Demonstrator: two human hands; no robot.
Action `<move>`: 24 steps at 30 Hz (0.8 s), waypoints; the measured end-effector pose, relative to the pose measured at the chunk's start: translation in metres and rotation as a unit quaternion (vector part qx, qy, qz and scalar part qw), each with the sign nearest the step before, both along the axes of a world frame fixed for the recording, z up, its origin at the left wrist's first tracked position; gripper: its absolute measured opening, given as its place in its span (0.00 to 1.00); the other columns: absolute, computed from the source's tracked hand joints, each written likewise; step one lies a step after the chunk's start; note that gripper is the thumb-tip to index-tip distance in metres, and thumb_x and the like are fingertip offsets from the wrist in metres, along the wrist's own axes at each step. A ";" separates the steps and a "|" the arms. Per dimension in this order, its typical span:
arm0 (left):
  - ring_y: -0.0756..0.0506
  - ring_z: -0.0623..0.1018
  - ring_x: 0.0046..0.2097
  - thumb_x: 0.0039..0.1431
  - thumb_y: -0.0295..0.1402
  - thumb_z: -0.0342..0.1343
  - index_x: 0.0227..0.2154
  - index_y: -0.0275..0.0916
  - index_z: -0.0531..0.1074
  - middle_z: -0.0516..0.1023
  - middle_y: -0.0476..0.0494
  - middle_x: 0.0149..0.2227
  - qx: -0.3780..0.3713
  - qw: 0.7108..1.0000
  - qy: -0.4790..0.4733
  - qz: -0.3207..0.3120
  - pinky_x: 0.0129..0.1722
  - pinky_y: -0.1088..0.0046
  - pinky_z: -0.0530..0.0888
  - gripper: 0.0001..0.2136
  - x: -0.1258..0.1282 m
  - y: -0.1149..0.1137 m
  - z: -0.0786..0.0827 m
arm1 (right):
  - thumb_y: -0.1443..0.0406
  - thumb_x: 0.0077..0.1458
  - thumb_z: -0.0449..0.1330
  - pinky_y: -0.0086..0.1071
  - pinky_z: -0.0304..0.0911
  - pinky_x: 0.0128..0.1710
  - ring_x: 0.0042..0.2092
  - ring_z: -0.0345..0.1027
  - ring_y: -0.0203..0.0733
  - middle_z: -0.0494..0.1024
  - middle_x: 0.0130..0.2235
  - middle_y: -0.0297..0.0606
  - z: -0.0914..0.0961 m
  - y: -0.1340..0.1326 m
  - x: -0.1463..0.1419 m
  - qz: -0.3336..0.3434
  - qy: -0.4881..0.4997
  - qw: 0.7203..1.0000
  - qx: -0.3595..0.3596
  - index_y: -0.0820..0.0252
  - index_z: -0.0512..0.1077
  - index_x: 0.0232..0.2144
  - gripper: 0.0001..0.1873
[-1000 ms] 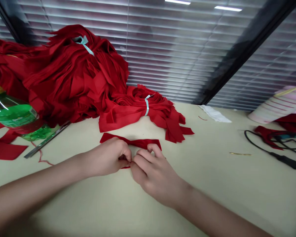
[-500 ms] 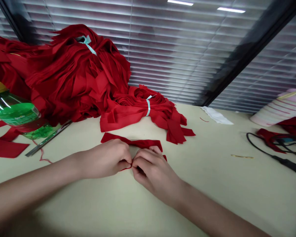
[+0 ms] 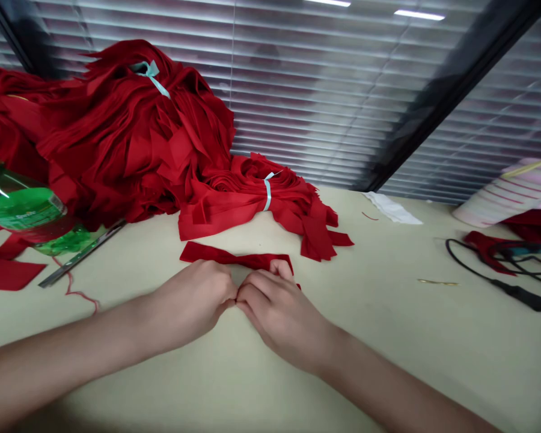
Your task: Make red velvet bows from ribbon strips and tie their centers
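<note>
My left hand (image 3: 193, 300) and my right hand (image 3: 275, 313) meet knuckle to knuckle on the beige table (image 3: 388, 349), both with fingers curled tight. They pinch a small piece of red fabric (image 3: 234, 258); most of it lies flat just beyond my fingers, and the part in my grip is hidden. Behind it lies a bundle of red strips tied with a pale blue band (image 3: 256, 201). A tall heap of red fabric (image 3: 117, 132) rises at the back left.
A green plastic bottle (image 3: 27, 216) lies at the left beside a metal ruler (image 3: 81, 252) and loose red strips (image 3: 9, 270). A black cable (image 3: 500, 276), a thin gold pin (image 3: 437, 281), a white scrap (image 3: 392, 207) and a pink striped stack (image 3: 509, 192) sit at the right.
Both hands have closed tighter together over the near edge of the red piece, hiding the bit of red seen between the fingers before. The view shifted slightly.
</note>
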State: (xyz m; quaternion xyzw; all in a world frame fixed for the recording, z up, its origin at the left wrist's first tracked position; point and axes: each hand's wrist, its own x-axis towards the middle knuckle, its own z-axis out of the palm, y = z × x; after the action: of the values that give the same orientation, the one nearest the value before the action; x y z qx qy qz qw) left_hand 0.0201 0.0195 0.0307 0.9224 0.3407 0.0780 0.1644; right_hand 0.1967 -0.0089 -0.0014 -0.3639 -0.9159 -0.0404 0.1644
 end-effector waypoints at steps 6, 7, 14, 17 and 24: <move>0.49 0.74 0.26 0.56 0.23 0.51 0.22 0.36 0.74 0.75 0.46 0.24 -0.009 0.999 -0.040 -0.006 0.25 0.75 0.64 0.11 -0.002 0.001 -0.001 | 0.72 0.56 0.51 0.35 0.47 0.40 0.30 0.66 0.36 0.75 0.28 0.32 0.000 0.001 0.000 -0.009 0.137 0.989 -0.061 0.60 0.65 0.30 0.06; 0.49 0.74 0.26 0.56 0.23 0.51 0.22 0.36 0.74 0.75 0.46 0.24 -0.011 0.999 -0.046 -0.007 0.25 0.75 0.64 0.11 -0.003 0.001 -0.001 | 0.71 0.54 0.52 0.35 0.47 0.41 0.30 0.67 0.36 0.75 0.29 0.31 0.001 0.000 0.000 -0.012 0.164 0.983 -0.078 0.60 0.64 0.31 0.03; 0.49 0.75 0.28 0.57 0.23 0.51 0.23 0.36 0.74 0.76 0.45 0.26 -0.032 0.997 -0.073 -0.017 0.27 0.75 0.66 0.11 -0.003 0.003 -0.002 | 0.73 0.54 0.53 0.34 0.46 0.40 0.30 0.67 0.35 0.74 0.29 0.28 0.000 -0.003 -0.003 -0.024 0.170 0.982 -0.082 0.59 0.59 0.31 0.06; 0.49 0.75 0.28 0.57 0.23 0.51 0.23 0.36 0.75 0.77 0.45 0.26 -0.040 0.996 -0.077 -0.013 0.28 0.76 0.67 0.11 -0.004 0.003 -0.001 | 0.73 0.55 0.49 0.33 0.46 0.37 0.26 0.62 0.34 0.70 0.25 0.28 0.000 -0.003 -0.004 -0.024 0.141 0.988 -0.060 0.59 0.56 0.28 0.07; 0.48 0.76 0.29 0.56 0.25 0.54 0.25 0.37 0.75 0.77 0.45 0.27 -0.048 0.997 -0.060 0.003 0.28 0.75 0.68 0.07 -0.004 -0.001 0.003 | 0.75 0.51 0.47 0.33 0.47 0.35 0.24 0.56 0.34 0.66 0.23 0.29 0.003 -0.003 -0.007 -0.020 0.120 0.991 -0.053 0.57 0.51 0.27 0.09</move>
State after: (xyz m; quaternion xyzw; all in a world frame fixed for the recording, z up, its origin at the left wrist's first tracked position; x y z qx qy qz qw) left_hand 0.0164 0.0185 0.0335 0.9061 0.3366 0.1173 0.2280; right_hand 0.1898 -0.0119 0.0018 -0.3927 -0.8829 0.0488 0.2527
